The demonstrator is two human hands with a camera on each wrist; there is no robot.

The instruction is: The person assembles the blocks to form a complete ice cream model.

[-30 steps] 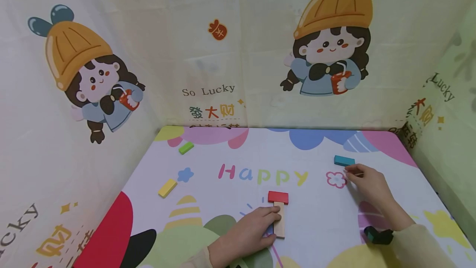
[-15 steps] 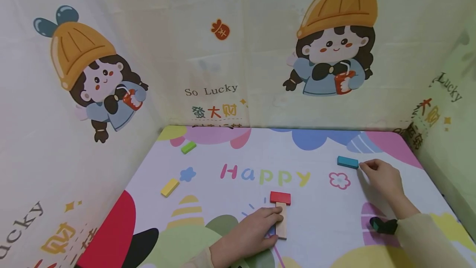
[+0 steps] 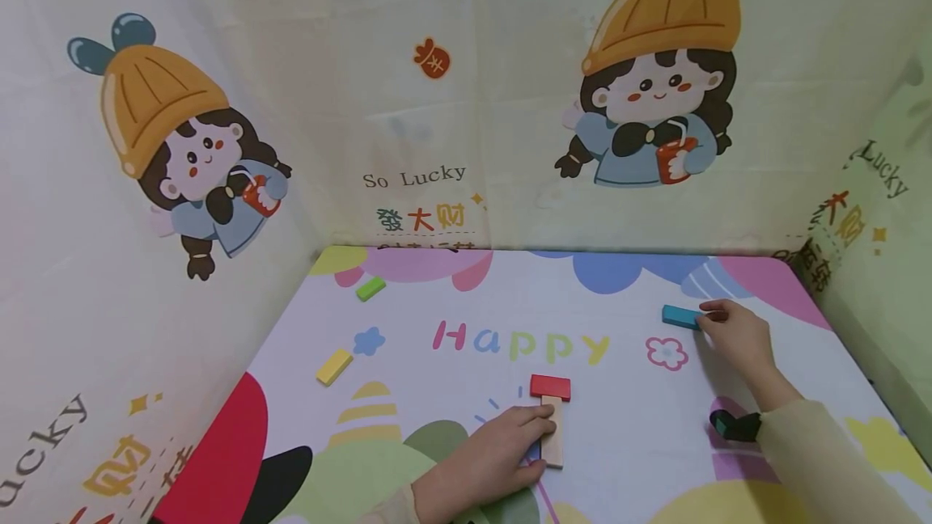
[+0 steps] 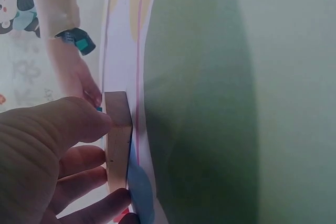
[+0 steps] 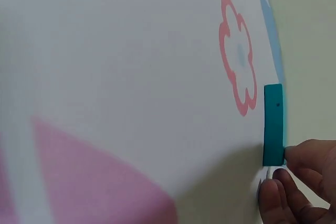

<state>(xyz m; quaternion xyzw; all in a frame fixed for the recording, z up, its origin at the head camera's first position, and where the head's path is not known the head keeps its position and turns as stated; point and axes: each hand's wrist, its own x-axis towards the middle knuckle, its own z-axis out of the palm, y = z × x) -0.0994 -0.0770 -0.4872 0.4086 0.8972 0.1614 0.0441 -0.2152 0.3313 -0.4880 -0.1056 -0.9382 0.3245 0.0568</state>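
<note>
My left hand [image 3: 495, 447] holds a plain wooden block [image 3: 552, 435] lying on the printed table cover. In the left wrist view, the thumb is at one end of the wooden block [image 4: 118, 135] and the fingers lie along its side. A red block [image 3: 550, 387] lies crosswise at the far end, forming a T with it. My right hand [image 3: 735, 338] is at the right end of a teal block [image 3: 679, 316]. The right wrist view shows one fingertip against the teal block [image 5: 273, 124] and other fingertips just below its end; I cannot tell whether they pinch it.
To the left, a yellow block [image 3: 334, 367] and a green block [image 3: 371, 289] lie on the table cover [image 3: 466, 302]. Cloth walls [image 3: 510, 103] stand along its back and both sides. A dark wrist-worn device [image 3: 735, 425] sits at my right sleeve.
My right fingers first reach past the teal block's right end, then come back left so that they overlap that end. My left hand and the blocks keep their places; the head view shifts slightly.
</note>
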